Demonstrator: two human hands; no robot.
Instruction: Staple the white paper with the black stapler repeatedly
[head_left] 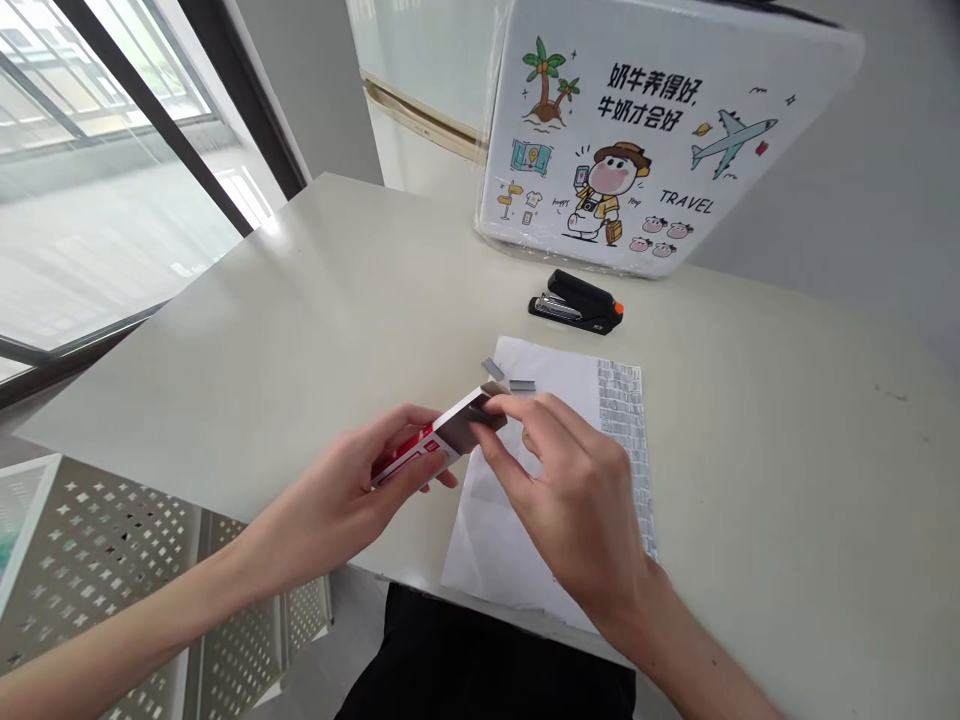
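My left hand (375, 470) is wrapped round a small red and white staple box (409, 452), held tilted above the front of the table. At the box's open upper end, the thumb and forefinger of my right hand (562, 470) pinch a grey strip of staples (475, 412), partly hidden by the fingers. Just beyond the box lie two loose grey staple strips, one (493, 368) angled and the other (523, 385) on a white sheet of paper (517, 540). Behind the paper rests a black stapler (576, 302) with an orange end.
A white box with cartoon prints (645, 130) stands at the back of the pale table (300, 320). Dense pen marks (626, 420) run down the paper's right side. Below the table's left edge is a perforated rack (112, 540); a window lies beyond.
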